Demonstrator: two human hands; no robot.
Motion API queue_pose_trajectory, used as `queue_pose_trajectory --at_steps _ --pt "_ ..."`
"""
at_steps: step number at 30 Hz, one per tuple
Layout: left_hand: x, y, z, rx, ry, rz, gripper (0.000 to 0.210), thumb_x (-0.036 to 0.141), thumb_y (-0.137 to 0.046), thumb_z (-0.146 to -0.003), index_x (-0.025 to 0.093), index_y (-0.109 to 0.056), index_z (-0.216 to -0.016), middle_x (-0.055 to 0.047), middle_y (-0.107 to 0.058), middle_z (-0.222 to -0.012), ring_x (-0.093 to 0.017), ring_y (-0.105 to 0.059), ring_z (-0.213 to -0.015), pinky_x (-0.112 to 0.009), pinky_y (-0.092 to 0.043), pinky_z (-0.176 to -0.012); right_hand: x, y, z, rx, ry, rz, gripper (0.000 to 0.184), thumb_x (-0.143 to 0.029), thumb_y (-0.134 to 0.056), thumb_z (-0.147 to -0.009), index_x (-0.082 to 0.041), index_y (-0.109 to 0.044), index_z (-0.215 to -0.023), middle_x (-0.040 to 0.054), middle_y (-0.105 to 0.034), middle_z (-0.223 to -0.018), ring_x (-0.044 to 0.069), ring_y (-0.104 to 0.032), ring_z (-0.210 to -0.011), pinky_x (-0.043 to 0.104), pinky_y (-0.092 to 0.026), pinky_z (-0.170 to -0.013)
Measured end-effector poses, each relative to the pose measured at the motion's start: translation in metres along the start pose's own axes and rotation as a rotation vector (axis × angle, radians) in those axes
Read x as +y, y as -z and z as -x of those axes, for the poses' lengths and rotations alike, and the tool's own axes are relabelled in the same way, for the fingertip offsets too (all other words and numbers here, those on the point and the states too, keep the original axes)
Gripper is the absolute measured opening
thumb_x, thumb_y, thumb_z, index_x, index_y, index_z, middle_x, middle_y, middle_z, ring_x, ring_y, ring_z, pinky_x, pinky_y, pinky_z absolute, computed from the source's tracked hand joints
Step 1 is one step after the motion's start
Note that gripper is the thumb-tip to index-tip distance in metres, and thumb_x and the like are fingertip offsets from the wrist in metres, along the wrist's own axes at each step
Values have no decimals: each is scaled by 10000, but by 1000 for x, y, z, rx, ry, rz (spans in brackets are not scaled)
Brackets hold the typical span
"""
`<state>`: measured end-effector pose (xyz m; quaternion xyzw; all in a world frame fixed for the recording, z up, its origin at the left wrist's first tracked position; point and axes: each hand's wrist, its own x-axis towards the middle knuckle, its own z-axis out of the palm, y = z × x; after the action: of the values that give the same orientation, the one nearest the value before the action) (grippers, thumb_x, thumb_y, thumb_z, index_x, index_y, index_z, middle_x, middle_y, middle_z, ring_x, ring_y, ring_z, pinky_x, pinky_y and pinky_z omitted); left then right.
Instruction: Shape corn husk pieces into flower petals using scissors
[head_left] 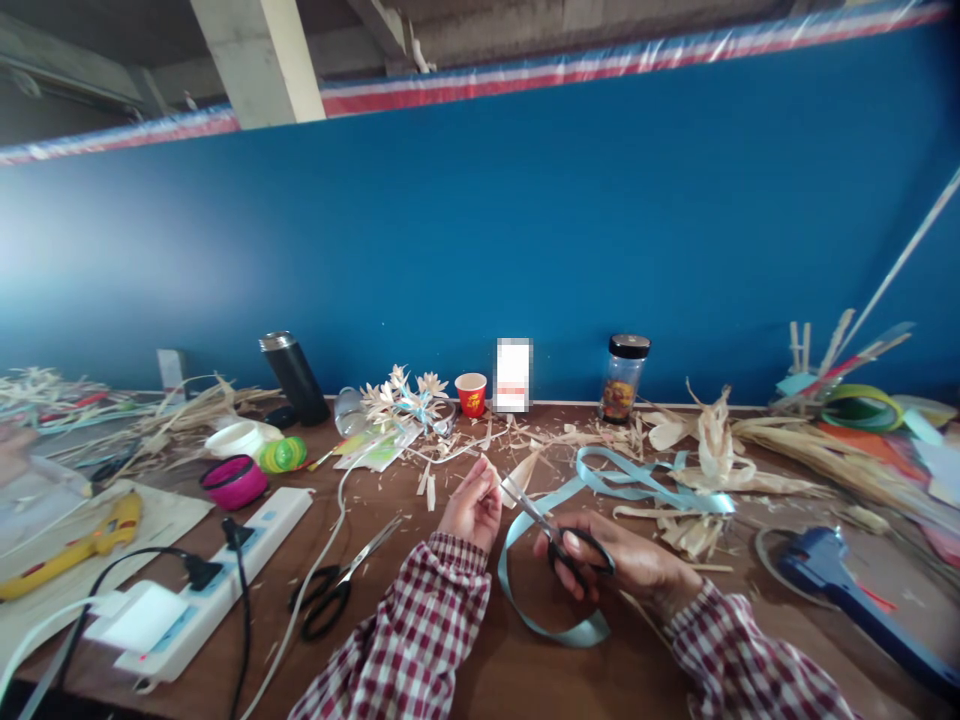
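My right hand (619,560) grips the black-handled scissors (534,508), with fingers in the loops and blades pointing up and left toward my left hand (474,503). The left fingers are pinched together; whatever is between them is too small to make out. Beside the blades lies a pale piece of corn husk (525,475). A light blue ribbon (517,575) curls across the table under the scissors and on to the right. A second pair of scissors (341,585) lies by my left sleeve.
A power strip (247,555) with plugs and cables stands at the left, near a yellow glue gun (97,545). A blue glue gun (855,590) lies at the right. Along the back are husk flowers (405,395), a red paper cup (472,397), a jar (622,380) and a dark flask (295,380).
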<state>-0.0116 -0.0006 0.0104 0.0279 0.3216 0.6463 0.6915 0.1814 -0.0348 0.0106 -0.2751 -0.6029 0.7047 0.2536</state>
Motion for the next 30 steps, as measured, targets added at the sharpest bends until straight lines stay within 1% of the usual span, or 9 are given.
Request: queue_pose_trajectory --at_steps 5,8,11,19,25,30 --pt "1 -3 2 26 -2 -8 230 -41 -518 -819 106 -608 -972 -24 -666 -673 -69 -647 -524 -119 -549 -499 -2 -2 1 23 26 -14 563 -608 -561 -774 -90 -613 -987 16 -573 -610 87 -522 -498 153 -357 -411" --pt "0 -4 4 33 -4 -15 224 -47 -521 -812 98 -613 -955 -30 -665 -672 -69 -648 -529 -118 -547 -506 -3 -2 1 27 16 -20 560 -608 -571 -767 -95 -616 -985 12 -572 -604 87 -521 -496 153 -350 -405" --pt "0 -3 4 30 -9 -20 240 -48 -521 -811 98 -611 -980 -36 -671 -689 -70 -650 -540 -122 -548 -514 -3 -2 0 24 3 -8 558 -608 -573 -766 -99 -614 -993 10 -575 -598 87 -517 -492 154 -349 -402" --pt "-2 2 -2 26 -46 -39 225 -68 -502 -809 87 -604 -935 -41 -669 -680 -70 -647 -536 -121 -542 -492 -5 -3 -1 107 -26 41 526 -592 -585 -765 -102 -605 -958 4 -567 -580 76 -501 -467 135 -305 -370" --pt "-2 2 -3 41 -54 -40 254 -72 -523 -798 92 -601 -976 -34 -667 -665 -66 -643 -532 -118 -543 -499 -5 -2 -2 133 -28 59 524 -598 -577 -763 -99 -612 -918 -17 -533 -525 62 -443 -416 142 -266 -359" --pt "-2 2 -4 40 -60 -56 216 -63 -527 -794 93 -620 -912 -35 -660 -660 -66 -638 -530 -118 -538 -495 -6 -1 -1 134 20 101 481 -574 -552 -798 -106 -617 -887 -35 -496 -497 52 -390 -405 159 -236 -378"
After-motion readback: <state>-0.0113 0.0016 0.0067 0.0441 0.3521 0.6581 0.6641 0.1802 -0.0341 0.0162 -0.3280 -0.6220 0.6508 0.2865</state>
